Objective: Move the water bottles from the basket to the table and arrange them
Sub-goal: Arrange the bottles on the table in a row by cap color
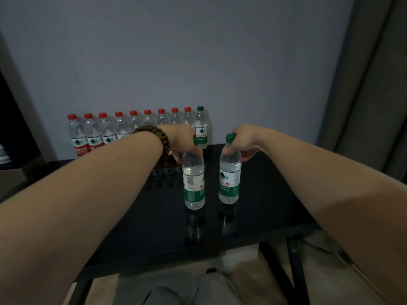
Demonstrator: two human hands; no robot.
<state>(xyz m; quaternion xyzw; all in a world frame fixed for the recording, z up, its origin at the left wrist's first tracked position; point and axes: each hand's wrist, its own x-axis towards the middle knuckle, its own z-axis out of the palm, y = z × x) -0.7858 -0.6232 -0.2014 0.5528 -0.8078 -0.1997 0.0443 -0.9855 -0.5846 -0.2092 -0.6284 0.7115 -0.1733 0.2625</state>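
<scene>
Left hand point(184, 143), right hand point(245, 140) round bottles point(193, 183)

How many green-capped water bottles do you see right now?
3. The back bottle stands at the row's right end; the left hand grips the left bottle, the right hand the right bottle. Arms may hide others.

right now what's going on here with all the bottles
A person is setting out water bottles on a dark table. The left hand grips the left bottle by its neck and the right hand grips the right bottle, both green-capped and upright near the table's middle. Behind them, a row of red-capped bottles stands along the wall, with one green-capped bottle at its right end.
</scene>
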